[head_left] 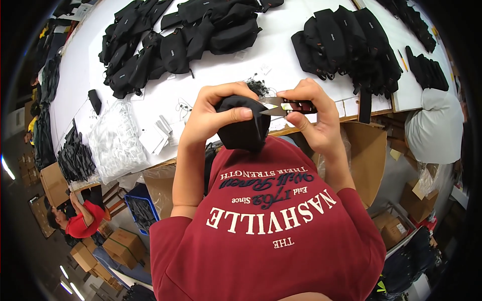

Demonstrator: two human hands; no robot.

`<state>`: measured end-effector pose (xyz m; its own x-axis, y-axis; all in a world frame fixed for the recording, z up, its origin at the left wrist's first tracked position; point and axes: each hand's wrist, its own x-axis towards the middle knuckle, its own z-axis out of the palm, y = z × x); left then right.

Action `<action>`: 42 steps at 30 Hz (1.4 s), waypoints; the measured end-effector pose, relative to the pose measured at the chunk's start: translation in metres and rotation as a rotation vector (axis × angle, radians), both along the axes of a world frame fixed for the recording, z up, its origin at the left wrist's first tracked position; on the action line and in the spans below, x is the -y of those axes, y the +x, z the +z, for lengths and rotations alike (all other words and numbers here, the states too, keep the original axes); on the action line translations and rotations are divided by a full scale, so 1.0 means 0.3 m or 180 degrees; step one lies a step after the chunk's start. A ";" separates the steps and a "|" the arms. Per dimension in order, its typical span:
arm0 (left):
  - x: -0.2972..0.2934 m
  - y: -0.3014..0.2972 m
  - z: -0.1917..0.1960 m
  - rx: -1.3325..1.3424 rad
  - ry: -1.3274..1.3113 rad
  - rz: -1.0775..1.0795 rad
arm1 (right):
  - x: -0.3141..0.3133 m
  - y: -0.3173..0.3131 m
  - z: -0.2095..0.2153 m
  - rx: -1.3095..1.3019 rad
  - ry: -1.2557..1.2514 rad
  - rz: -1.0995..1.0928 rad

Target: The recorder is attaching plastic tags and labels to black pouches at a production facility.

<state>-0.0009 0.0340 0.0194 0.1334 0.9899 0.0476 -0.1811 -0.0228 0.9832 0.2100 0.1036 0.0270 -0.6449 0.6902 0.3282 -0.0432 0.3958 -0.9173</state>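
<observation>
Between the thumb and fingers of my left hand [213, 111] is a black fabric pouch [241, 133], held up in front of my chest near the table's front edge. My right hand [319, 113] grips a pair of thread snips [299, 106] with dark handles. Their pointed blades are parted and reach the pouch's right upper edge. Whether a thread lies between the blades is too small to tell. Just beyond the pouch, a small tangle of black cords [257, 87] rests on the white table [281, 55].
Black pouches lie heaped at the back left [173, 52] and back right [334, 37]. A clear plastic bag [118, 145], white cards [154, 138] and black strips [75, 158] cover the left side. A white sack [434, 128] hangs at right. A co-worker [88, 220] is at far left, near cardboard boxes [125, 247].
</observation>
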 end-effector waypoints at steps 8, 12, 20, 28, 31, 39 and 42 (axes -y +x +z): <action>0.006 0.005 0.005 0.0003 -0.0041 0.0001 | -0.004 0.002 0.028 0.0150 0.0791 -0.0184; 0.006 0.008 0.001 0.0015 -0.0061 -0.0043 | -0.008 0.011 0.045 0.0229 0.0902 -0.0225; 0.000 0.016 0.007 0.0002 -0.0068 -0.0025 | -0.025 0.043 0.053 0.0208 0.0756 -0.0342; -0.001 0.000 -0.020 0.0228 -0.0100 0.0942 | -0.026 0.037 0.040 0.0009 0.0494 -0.0607; -0.047 -0.069 -0.046 0.1284 -0.0090 0.2067 | -0.031 0.047 -0.013 -0.0392 -0.0277 -0.0641; 0.007 -0.176 -0.095 0.2519 -0.0170 0.2399 | 0.021 -0.016 -0.021 -0.0795 -0.1826 0.0374; 0.019 -0.179 -0.103 0.2782 -0.0210 0.2222 | 0.037 -0.037 0.005 -0.0595 -0.1626 0.0328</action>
